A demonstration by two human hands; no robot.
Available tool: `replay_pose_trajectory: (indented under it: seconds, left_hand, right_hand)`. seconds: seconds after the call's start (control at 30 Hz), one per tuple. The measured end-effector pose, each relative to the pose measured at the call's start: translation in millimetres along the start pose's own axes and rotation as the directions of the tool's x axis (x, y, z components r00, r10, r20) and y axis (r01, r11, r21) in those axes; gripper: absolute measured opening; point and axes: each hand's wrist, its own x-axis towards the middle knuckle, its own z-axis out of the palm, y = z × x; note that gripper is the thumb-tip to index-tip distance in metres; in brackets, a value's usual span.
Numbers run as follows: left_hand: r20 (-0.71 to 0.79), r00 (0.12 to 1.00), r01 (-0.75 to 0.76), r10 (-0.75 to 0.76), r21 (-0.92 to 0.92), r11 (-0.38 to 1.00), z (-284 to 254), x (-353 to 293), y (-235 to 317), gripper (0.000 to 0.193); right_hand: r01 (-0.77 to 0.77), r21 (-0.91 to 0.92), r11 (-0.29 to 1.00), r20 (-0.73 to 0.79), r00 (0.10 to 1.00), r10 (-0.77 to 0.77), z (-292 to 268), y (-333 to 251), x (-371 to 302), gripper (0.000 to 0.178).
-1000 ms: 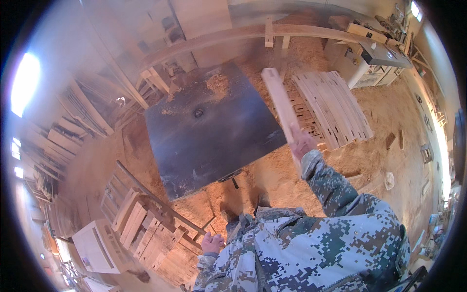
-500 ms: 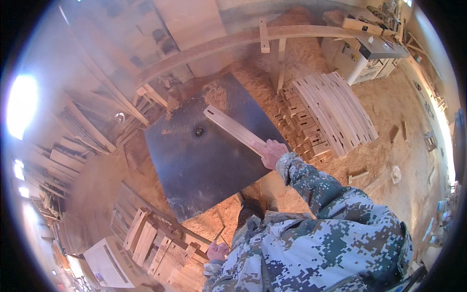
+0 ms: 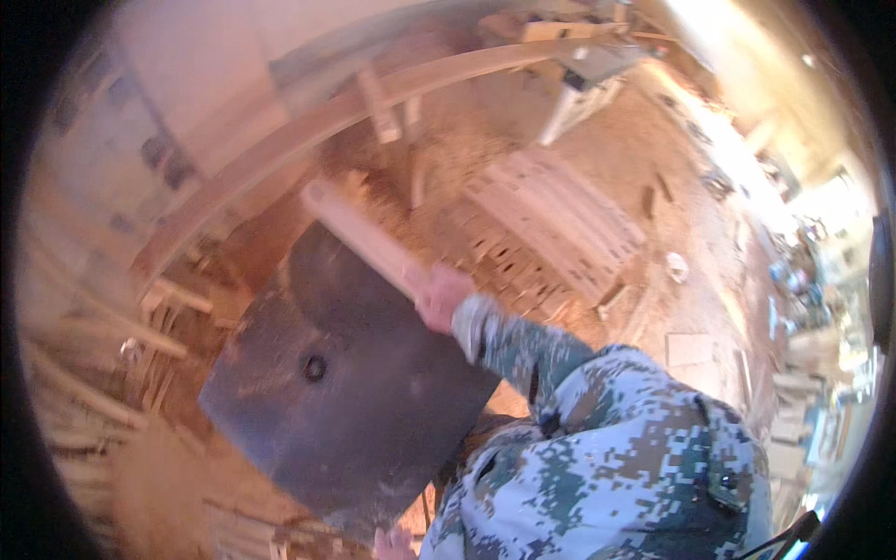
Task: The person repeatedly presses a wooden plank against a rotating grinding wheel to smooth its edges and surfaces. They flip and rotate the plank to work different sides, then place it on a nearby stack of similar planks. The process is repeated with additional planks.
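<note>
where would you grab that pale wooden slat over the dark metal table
Probably at its near end, where the right hand already wraps it. The wooden slat is long, narrow and flat, slanting up and away over the dark metal table. Coming from the near right side lets the fingers close across its narrow width. The far end is blurred.

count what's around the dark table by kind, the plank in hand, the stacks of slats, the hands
dark metal table: 1
wooden plank, held in the right hand over the table: 1
stacks of pale slats on the sawdust floor: 1
hands: 2, the left hand only partly in view at the lower edge
total: 5
</note>
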Motion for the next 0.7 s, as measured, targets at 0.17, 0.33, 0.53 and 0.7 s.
replay_pose_trajectory:
  seconds: [0.17, 0.33, 0.53, 0.7]
  left_hand:
    - [0.027, 1.000, -0.002, -0.014, 0.502, 0.865, 22.5, 47.7, 54.1, 0.071]
    - [0.039, 0.997, 0.038, -0.066, 0.498, 0.866, 91.2, 71.8, 101.9, 0.068]
    - [0.055, 0.997, 0.022, -0.058, 0.503, 0.864, 156.2, 58.9, 110.0, 0.068]
    - [0.093, 0.994, 0.000, -0.054, 0.499, 0.867, 173.9, 45.0, 118.1, 0.071]
  right_hand:
    - [-0.037, 0.082, 0.996, 0.031, 0.999, 0.035, 15.5, -23.0, 7.2, 0.063]
    - [-0.206, 0.612, 0.763, 0.203, 0.974, 0.101, 3.1, 3.1, 30.8, 0.071]
    - [-0.326, 0.331, 0.886, 0.283, 0.930, 0.237, -7.6, -11.6, 37.0, 0.084]
    - [-0.154, 0.342, 0.927, 0.241, 0.968, 0.071, 3.9, -24.4, 51.3, 0.091]
